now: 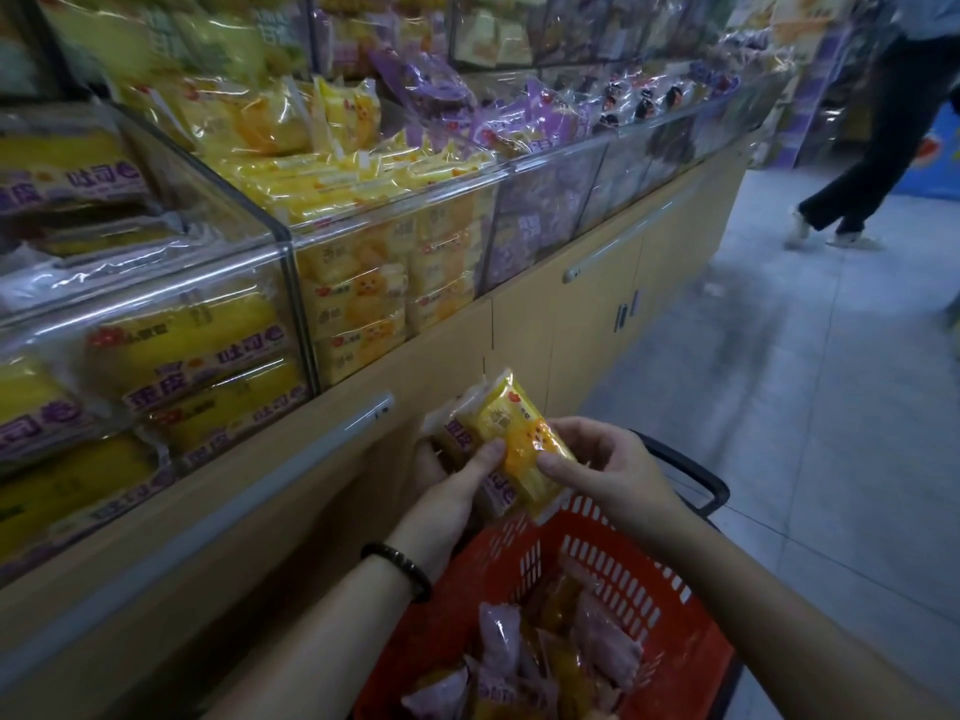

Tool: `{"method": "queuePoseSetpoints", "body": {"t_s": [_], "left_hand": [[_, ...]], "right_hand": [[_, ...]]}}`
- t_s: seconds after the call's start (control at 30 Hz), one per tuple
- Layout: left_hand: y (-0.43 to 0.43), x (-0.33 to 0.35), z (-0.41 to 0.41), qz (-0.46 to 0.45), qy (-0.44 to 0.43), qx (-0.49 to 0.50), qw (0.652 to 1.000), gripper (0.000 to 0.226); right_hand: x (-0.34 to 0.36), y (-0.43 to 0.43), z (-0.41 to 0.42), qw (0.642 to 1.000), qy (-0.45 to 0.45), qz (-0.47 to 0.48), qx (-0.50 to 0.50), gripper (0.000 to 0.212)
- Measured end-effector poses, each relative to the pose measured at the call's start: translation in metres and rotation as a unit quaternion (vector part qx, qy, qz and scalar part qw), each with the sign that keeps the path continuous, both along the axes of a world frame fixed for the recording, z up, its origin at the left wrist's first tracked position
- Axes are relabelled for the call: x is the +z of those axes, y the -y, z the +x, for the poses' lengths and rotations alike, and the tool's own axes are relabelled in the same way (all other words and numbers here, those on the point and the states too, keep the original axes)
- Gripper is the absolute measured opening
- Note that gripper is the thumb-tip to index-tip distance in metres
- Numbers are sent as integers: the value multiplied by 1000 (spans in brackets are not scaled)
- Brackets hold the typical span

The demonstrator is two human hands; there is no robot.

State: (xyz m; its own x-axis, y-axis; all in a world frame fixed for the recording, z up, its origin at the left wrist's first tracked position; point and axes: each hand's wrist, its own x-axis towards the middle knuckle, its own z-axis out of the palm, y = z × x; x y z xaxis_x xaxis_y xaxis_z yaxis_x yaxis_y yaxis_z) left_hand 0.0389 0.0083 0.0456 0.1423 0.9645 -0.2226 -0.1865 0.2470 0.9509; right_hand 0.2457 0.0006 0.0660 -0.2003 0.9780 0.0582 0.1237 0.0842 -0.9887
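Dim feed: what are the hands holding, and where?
Left hand and right hand pinch the yellow snack packet at mid-body; left also holds a second packet behind.

At the left, clear display bins [291, 236] atop a long cabinet [519, 335], with stacked bread packets [358, 298] inside. Just right of the cabinet, down low, a shopping basket [649, 558] with wrapped packets [519, 662] in it. Above its far rim, a small bread packet [519, 433] between left hand [452, 480] and right hand [608, 470], on top of a second packet [457, 423] in the left hand. Far right, well behind, a passer-by [883, 148].
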Motion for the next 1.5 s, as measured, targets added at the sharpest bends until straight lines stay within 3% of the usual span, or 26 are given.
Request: {"method": "queuePoseSetpoints", "body": {"t_s": [0.17,0.3,0.5,0.63,0.73,0.87,0.97,1.13,1.3,1.4,1.5], "left_hand": [[3,6,1,17,-24,28,999,92],[18,31,-6,56,2,51,997,58],[61,103,-33,171,-113,23,978,40],[76,180,-56,224,-210,-10,952,44],[82,239,-75,262,-293,-62,918,25],[82,304,-104,294,-376,-44,878,17],[70,335,-138,256,-362,-5,896,20],[49,359,-192,264,-358,108,889,18],[25,349,-242,228,-346,183,891,21],[8,328,-264,195,-317,231,899,20],[-6,316,-281,164,-311,257,900,25]], "right_hand": [[13,3,-2,999,7,29,-15,18],[30,10,-2,998,-33,40,-25,18],[86,20,1,991,-113,76,9,32],[149,6,1,986,-62,152,-29,35],[201,-10,-5,978,-33,207,-10,24],[256,-34,-32,954,61,294,-20,30],[282,-57,-62,931,164,322,-57,27],[302,-109,-113,882,313,333,-114,33],[298,-151,-169,865,371,331,-75,35],[289,-163,-200,832,409,368,-63,34],[284,-174,-221,844,381,376,-44,36]]}}
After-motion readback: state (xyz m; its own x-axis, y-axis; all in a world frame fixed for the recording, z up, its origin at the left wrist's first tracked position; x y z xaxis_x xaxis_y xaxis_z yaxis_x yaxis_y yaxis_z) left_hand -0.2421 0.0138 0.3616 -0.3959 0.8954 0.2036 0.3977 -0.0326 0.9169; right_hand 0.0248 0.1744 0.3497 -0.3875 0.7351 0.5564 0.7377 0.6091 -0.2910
